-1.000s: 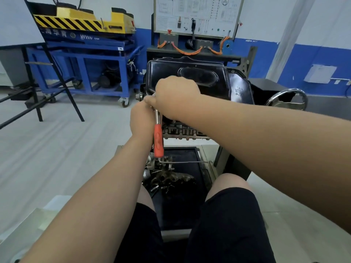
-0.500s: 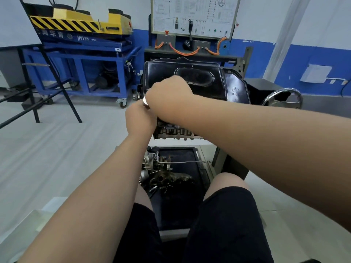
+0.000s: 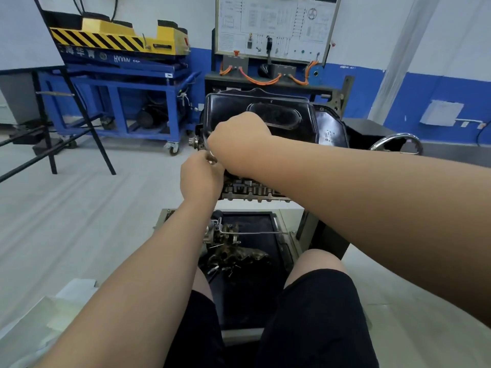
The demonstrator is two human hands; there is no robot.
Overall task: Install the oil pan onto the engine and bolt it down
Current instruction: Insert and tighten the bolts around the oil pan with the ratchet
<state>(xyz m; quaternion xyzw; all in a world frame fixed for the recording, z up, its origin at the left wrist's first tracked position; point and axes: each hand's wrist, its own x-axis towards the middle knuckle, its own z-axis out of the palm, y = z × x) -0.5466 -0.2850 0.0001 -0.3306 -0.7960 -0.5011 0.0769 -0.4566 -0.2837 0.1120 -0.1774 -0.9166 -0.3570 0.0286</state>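
A: Head camera, the only view we've got. Your oil pan (image 3: 260, 115) sits on top of the engine (image 3: 255, 192), sump side up, square on the block as far as I can see.

B: Both your hands are bunched at its near left corner. Your right hand (image 3: 239, 139) is a curled fist over the flange. What's inside it, I can't tell.

A: Your left hand (image 3: 202, 176) is just beneath, touching it, fingertips pinching a shiny metal piece (image 3: 211, 155). A tool head or a bolt, I'd guess. It's too small to call.

B: Risks, then. You're working blind, because your own knuckles cover the hole. Start a bolt crooked and it'll likely cross-thread.

A: Lose your pinch and it drops to the tray (image 3: 285, 245) below, in among those loose parts (image 3: 239, 256).

B: A slip could also send your knuckles into the crank stub (image 3: 193, 142) just left of that corner.

A: And pulling this one corner tight on its own could lift the pan's far edge. I'd judge the flange wants doing evenly.

B: Around you, your right forearm (image 3: 345, 181) lies across the engine's front and hides the near flange. There's a handwheel (image 3: 398, 134) to the right, a blue cart (image 3: 117, 83) and easel legs (image 3: 90, 128) well apart on the left, and a wiring board (image 3: 273, 25) behind. None of that crowds you.
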